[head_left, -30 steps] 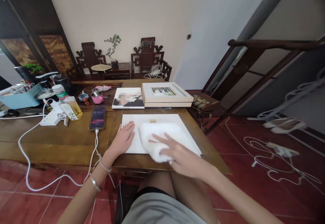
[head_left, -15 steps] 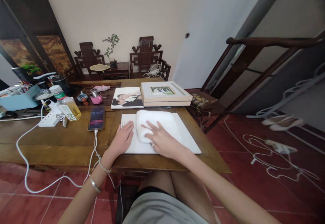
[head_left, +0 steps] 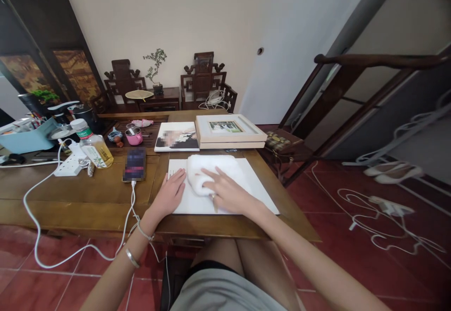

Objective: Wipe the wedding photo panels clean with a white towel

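Observation:
A white board or panel (head_left: 259, 193) lies flat near the front edge of the wooden table. On top of it rests a folded white towel (head_left: 197, 170). My right hand (head_left: 225, 191) presses down on the towel from above, fingers spread over its right part, with a ring on one finger. At the board's left edge, my left hand (head_left: 172, 192) lies flat, fingers stretched out, covering part of some small print there. Nothing is held in that hand.
Behind the board are a photo panel (head_left: 176, 143) and stacked pale frames (head_left: 230, 144). To the left lie a phone (head_left: 134, 163) on a white charging cable (head_left: 75, 257), a bottle (head_left: 93, 146), a power strip (head_left: 70, 163) and a pink cup (head_left: 134, 137). A wooden chair (head_left: 327, 95) stands right.
My right hand and the towel under it have shifted slightly, the towel's edge a little to the left. My left hand stays in place on the board.

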Demonstrator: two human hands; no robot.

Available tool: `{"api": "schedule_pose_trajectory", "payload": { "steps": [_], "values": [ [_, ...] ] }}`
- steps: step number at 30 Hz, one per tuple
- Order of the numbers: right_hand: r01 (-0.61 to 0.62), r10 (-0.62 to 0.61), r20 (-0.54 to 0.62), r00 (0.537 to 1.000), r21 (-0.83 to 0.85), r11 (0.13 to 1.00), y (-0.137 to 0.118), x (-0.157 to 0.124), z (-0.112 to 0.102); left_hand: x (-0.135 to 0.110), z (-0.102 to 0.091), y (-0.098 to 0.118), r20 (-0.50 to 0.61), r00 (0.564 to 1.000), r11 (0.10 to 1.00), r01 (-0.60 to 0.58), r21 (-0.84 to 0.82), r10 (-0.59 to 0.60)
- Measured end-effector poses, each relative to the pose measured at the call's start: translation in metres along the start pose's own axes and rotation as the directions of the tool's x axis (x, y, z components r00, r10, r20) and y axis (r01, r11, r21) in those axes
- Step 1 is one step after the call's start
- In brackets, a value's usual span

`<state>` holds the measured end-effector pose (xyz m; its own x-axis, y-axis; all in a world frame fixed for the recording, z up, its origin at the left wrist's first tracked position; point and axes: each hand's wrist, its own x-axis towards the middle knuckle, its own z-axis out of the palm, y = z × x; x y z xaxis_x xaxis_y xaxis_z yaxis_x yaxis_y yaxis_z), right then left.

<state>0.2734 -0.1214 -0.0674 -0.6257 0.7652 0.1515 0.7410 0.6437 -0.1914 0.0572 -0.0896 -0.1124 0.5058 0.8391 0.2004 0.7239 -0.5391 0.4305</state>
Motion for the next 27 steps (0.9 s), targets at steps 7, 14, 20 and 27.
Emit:
{"api": "schedule_pose_trajectory", "payload": {
  "steps": [7,14,20,27],
  "values": [
    [-0.097,0.094,-0.028,0.995,-0.101,0.99,0.004,0.039,0.01,0.0,-0.003,0.003,0.004,1.0,0.999,0.01,-0.036,-0.01],
    [0.027,-0.026,0.022,0.999,-0.042,0.999,-0.047,-0.024,0.009,0.0,-0.004,0.005,0.001,1.0,1.0,0.0,-0.03,0.0],
    [0.104,-0.108,0.063,0.992,0.071,0.992,-0.053,-0.058,0.001,-0.001,-0.005,0.005,-0.009,1.0,1.0,-0.007,-0.015,0.007],
    [-0.062,0.062,-0.02,0.998,0.009,0.998,-0.008,-0.023,-0.004,0.0,-0.003,0.004,-0.013,1.0,0.999,0.011,-0.033,-0.012]
  ]
}}
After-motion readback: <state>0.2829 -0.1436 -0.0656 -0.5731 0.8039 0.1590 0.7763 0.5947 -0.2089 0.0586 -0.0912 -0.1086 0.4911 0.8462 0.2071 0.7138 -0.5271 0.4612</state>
